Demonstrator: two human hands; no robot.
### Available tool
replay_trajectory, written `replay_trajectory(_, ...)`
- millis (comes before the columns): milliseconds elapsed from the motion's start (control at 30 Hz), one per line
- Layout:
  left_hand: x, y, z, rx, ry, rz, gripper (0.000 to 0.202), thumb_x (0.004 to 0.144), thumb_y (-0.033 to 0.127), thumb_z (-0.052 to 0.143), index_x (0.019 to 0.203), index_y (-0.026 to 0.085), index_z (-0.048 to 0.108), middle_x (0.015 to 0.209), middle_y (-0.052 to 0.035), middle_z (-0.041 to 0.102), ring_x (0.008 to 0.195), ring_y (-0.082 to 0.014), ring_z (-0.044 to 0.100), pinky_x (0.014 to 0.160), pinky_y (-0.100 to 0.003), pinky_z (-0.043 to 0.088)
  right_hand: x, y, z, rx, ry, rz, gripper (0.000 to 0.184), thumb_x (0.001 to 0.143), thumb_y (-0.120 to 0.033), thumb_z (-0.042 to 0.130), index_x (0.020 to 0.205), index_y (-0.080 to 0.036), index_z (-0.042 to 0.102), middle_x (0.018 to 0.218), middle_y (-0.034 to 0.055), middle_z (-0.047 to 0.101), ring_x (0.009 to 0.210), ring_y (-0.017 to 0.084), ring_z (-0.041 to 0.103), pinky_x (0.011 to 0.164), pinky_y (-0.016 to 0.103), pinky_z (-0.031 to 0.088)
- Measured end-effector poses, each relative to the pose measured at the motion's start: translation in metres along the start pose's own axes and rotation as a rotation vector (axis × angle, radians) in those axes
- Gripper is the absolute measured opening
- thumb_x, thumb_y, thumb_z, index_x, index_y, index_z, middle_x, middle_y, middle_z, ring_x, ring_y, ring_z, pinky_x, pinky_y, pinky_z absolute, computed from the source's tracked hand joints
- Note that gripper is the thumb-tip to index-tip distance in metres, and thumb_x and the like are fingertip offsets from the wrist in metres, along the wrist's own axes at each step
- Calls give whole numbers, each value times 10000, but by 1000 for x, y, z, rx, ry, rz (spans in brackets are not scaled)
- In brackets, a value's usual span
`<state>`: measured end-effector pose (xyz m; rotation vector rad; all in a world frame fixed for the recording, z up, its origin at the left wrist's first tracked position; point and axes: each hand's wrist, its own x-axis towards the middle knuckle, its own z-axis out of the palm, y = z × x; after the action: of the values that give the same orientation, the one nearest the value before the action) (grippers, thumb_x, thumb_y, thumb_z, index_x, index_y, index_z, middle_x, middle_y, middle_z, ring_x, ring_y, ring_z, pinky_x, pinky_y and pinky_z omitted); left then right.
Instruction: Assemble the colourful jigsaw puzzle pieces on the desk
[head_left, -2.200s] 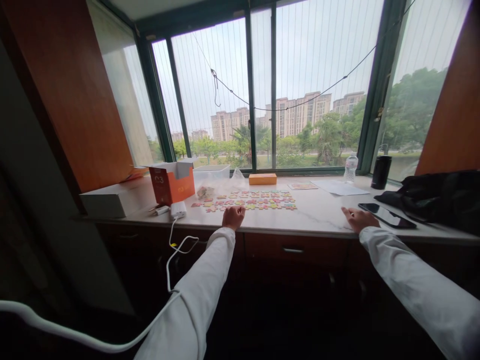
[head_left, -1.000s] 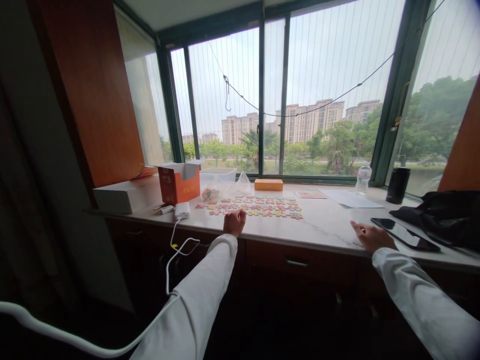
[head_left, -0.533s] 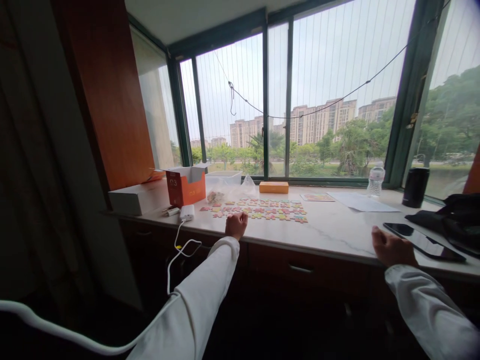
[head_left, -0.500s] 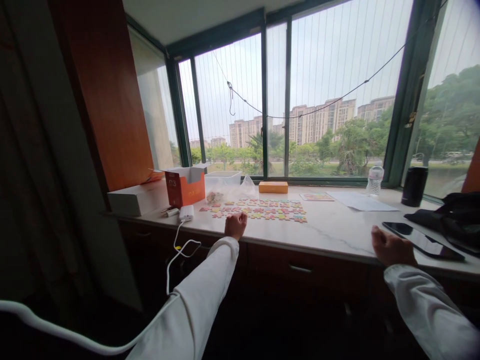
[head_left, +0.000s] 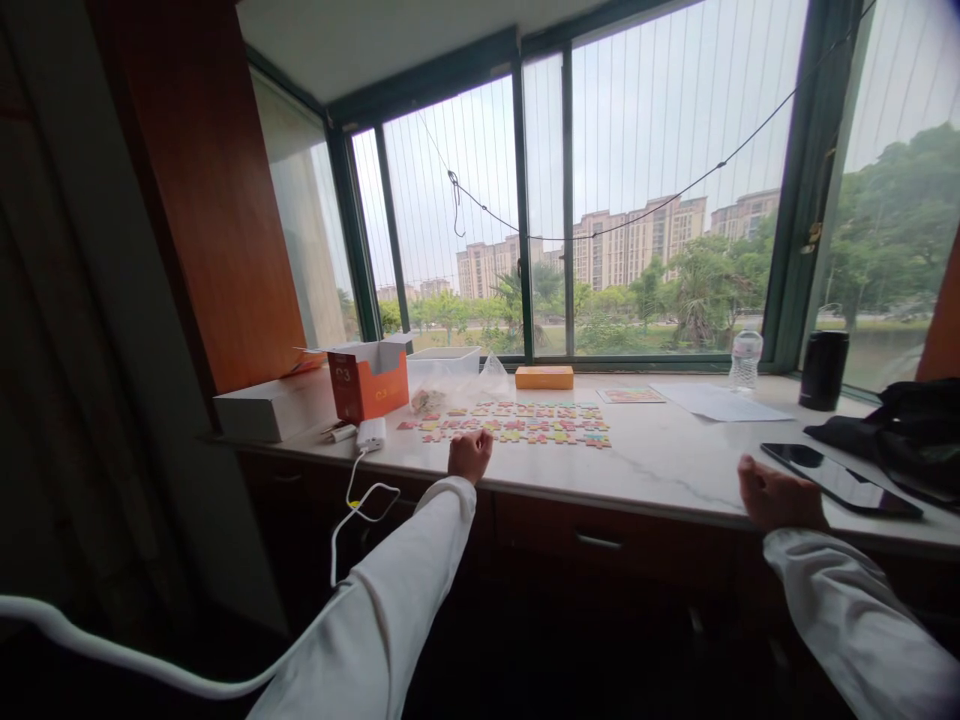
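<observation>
My left hand (head_left: 470, 456) rests as a loose fist at the front edge of the white countertop (head_left: 637, 474), with nothing visible in it. Just beyond it lie several rows of colourful jigsaw puzzle pieces (head_left: 555, 425), spread flat. My right hand (head_left: 778, 497) is also curled into a fist on the counter edge at the right, and no object shows in it. Beside that hand lies a dark tablet (head_left: 840, 480). The inner sides of both fists are hidden.
At the left stand an orange and grey box (head_left: 369, 382), a white box (head_left: 274, 408), a clear plastic tub (head_left: 446, 362) and a white charger (head_left: 371, 434) with its cable. Behind are an orange box (head_left: 544, 378), paper (head_left: 716, 402), a water bottle (head_left: 745, 362) and a black flask (head_left: 823, 370).
The whole view has shifted slightly. Both fists stay in place on the counter edge, and the puzzle pieces lie as before.
</observation>
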<state>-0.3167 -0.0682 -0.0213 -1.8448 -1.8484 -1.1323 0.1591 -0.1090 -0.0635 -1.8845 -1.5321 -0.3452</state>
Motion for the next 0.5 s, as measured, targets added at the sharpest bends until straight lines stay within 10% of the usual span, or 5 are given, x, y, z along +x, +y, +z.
replay_trajectory(500,-1,0,2,-46,43,15,404,923,315,446,596,170,634,543,-19,563,549,-122,459,601,-274,257,11,16,17,-60,-21,40,455,926,-449,333,719,-195,649,615,86,617,622,225,559,566,297,332)
